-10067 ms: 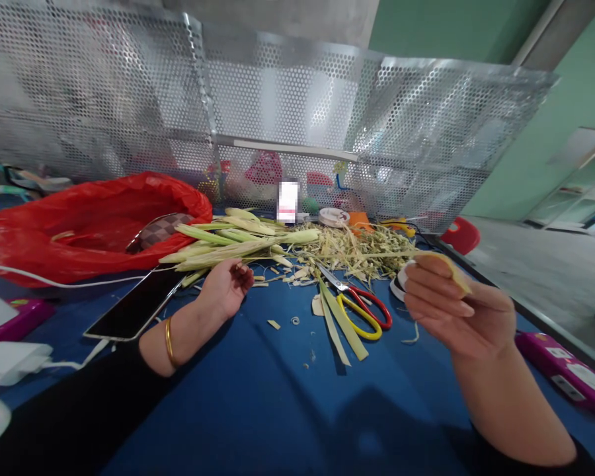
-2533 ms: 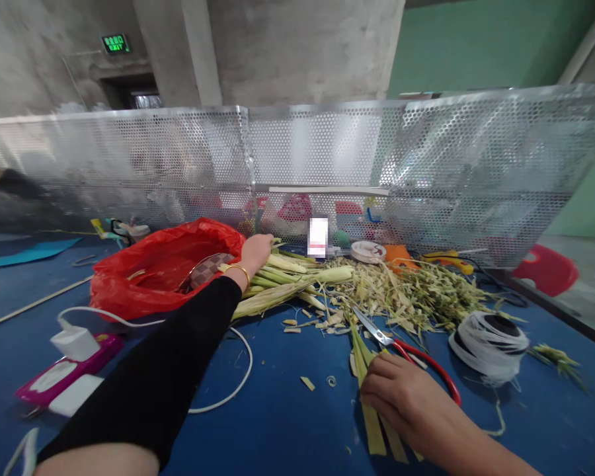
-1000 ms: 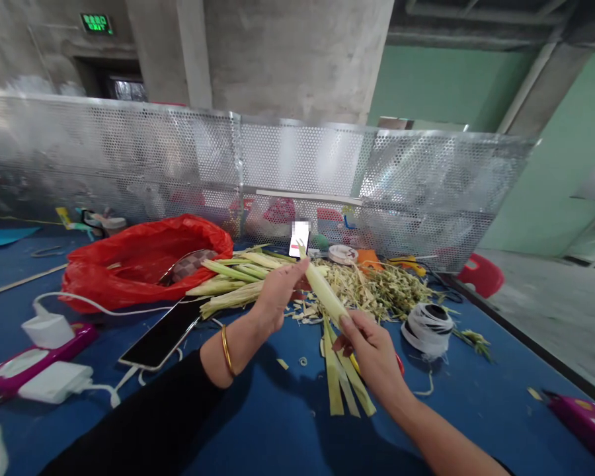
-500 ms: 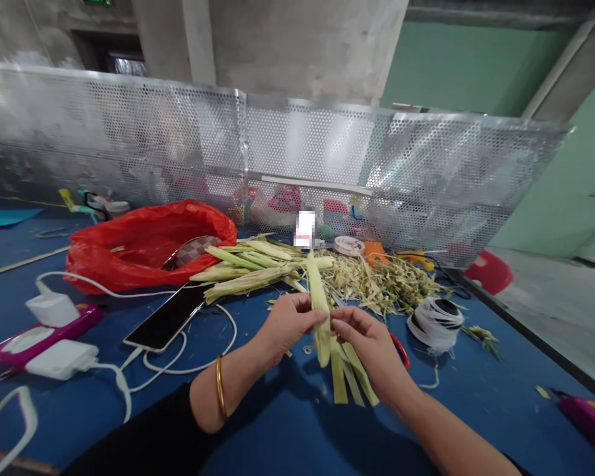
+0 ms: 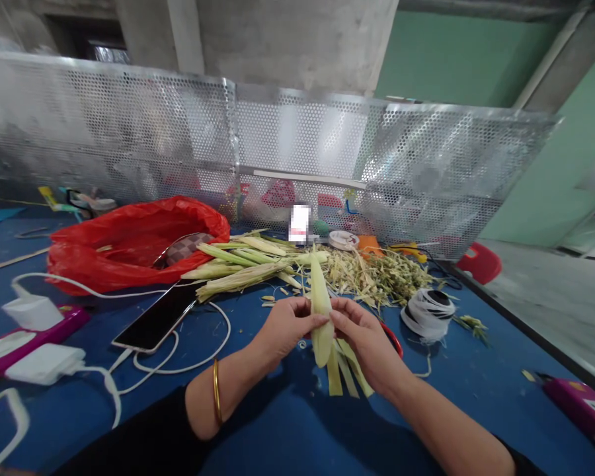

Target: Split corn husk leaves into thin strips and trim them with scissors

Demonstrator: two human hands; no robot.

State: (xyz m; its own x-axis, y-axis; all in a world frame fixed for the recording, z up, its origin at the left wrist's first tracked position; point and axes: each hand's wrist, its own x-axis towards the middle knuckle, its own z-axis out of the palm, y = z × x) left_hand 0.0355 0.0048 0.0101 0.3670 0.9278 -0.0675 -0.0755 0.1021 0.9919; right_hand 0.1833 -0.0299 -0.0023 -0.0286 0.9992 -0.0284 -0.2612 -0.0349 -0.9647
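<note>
A pale green corn husk (image 5: 320,284) stands lengthwise between my hands above the blue table, its tip pointing away from me. My left hand (image 5: 285,329) pinches its left edge with thumb and fingers. On the other side, my right hand (image 5: 364,334) is closed on the husk's right edge, thumb on top. Several flat husk strips (image 5: 346,378) hang or lie below my right hand; whether they join the held husk is hidden. Beyond my hands lies a bundle of husks (image 5: 248,272), beside a heap of dry plant scraps (image 5: 377,276).
A red plastic bag (image 5: 99,251) stands open at the left. Near it are a phone (image 5: 156,320) with white cables and a magenta power strip (image 5: 72,324). A spool of white string (image 5: 428,316) sits right. A red loop handle (image 5: 393,339) shows behind my right hand. Perforated metal sheeting (image 5: 297,132) closes the back.
My right hand has moved up, its thumb now over the husk's edge. The husk looks wider and more spread. The whole view has shifted slightly.
</note>
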